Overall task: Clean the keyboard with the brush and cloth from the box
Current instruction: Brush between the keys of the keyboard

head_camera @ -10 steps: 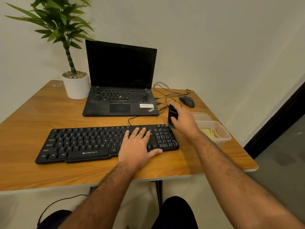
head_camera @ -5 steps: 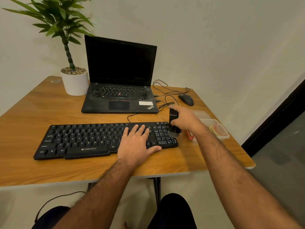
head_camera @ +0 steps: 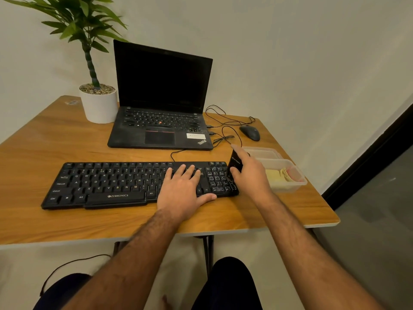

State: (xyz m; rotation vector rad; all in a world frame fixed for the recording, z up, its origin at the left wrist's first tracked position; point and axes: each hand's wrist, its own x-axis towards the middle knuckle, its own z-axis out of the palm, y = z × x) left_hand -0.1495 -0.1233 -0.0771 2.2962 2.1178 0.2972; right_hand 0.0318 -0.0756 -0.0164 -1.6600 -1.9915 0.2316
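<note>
Black Zebronics keyboard (head_camera: pixel 134 184) near the wooden table's (head_camera: pixel 44 144) front edge; left hand (head_camera: pixel 182 191) lies flat on it, right hand (head_camera: pixel 250 173) grips a black brush (head_camera: pixel 234 163) at its right end.

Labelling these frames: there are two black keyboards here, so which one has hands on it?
The separate black desktop keyboard near the table's front edge; the left hand rests on it. The laptop's built-in one is untouched.

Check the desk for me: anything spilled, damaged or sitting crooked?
Nothing stands out. The keyboard lies flat on the table, steadied by the left hand; the right hand holds the brush at its right end. The box sits upright beside it.
</note>
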